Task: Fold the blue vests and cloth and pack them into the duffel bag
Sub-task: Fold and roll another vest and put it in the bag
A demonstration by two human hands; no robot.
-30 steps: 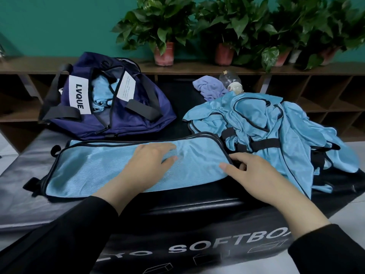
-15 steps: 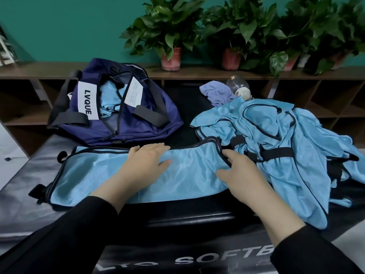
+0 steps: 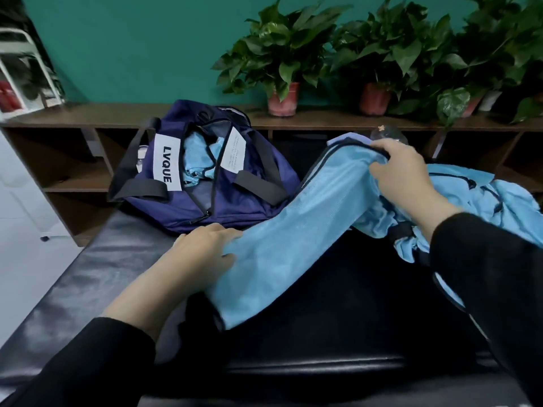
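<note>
A gym or sports room: black padded soft box (image 3: pixel 117 259), low wooden cubby shelves (image 3: pixel 73 171), potted plants (image 3: pixel 282 69).

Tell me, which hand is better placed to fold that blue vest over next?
The right hand, I'd judge. It already grips the raised end of the blue vest by its dark trim, so it can carry that end across. The left hand holds the lower end near the duffel bag, anchoring it.
</note>
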